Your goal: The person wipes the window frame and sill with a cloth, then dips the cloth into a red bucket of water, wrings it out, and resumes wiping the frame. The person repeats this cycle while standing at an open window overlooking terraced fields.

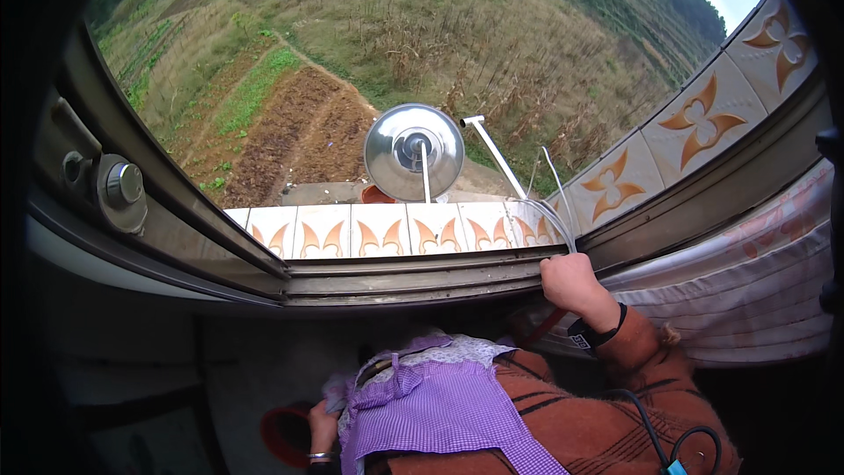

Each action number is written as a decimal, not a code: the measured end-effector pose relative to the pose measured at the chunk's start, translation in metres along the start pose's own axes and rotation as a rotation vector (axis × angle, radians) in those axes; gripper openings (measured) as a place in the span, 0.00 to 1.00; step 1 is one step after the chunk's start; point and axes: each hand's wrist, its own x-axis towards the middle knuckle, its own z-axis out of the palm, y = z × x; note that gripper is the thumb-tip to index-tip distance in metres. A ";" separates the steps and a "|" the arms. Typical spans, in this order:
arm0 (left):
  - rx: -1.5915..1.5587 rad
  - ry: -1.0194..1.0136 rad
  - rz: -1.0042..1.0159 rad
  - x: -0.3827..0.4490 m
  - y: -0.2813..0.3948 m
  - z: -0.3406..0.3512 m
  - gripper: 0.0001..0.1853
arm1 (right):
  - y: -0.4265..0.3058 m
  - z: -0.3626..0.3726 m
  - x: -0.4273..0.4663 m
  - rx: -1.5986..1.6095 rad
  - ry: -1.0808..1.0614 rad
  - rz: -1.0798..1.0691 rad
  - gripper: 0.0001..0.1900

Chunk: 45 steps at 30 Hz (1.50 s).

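My right hand point(572, 285) is closed in a fist at the right corner of the window sill frame point(422, 280), around white cables point(554, 219) that run in over the tiled outer ledge point(380, 231). A black wristband with a small display is on that wrist. My left hand point(323, 427) hangs low beside the purple checked apron point(438, 402), with a bracelet on its wrist. A crumpled pale cloth point(335, 392) shows at its fingers, which are partly hidden.
Outside the open window, a round metal lamp shade point(414, 152) and a white pipe point(496, 157) stick out past the ledge. A sliding sash with a latch point(123, 188) stands at left. A curtain point(732, 297) hangs at right. A red bucket point(285, 435) sits below left.
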 end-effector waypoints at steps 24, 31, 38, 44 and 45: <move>0.040 0.003 0.036 0.000 -0.002 0.003 0.14 | -0.050 0.007 0.003 0.345 0.148 -0.120 0.09; 0.117 0.009 0.032 0.000 -0.017 0.006 0.12 | -0.038 -0.003 0.002 0.563 0.009 -0.232 0.26; 0.004 0.022 -0.032 -0.011 -0.007 0.009 0.13 | -0.034 -0.004 0.017 0.444 0.145 -0.344 0.24; -0.006 0.040 -0.012 -0.018 -0.010 0.010 0.12 | -0.021 -0.009 0.023 0.453 0.103 -0.384 0.21; -0.008 0.030 -0.008 -0.018 -0.012 0.009 0.12 | -0.019 -0.009 0.026 0.463 0.078 -0.344 0.20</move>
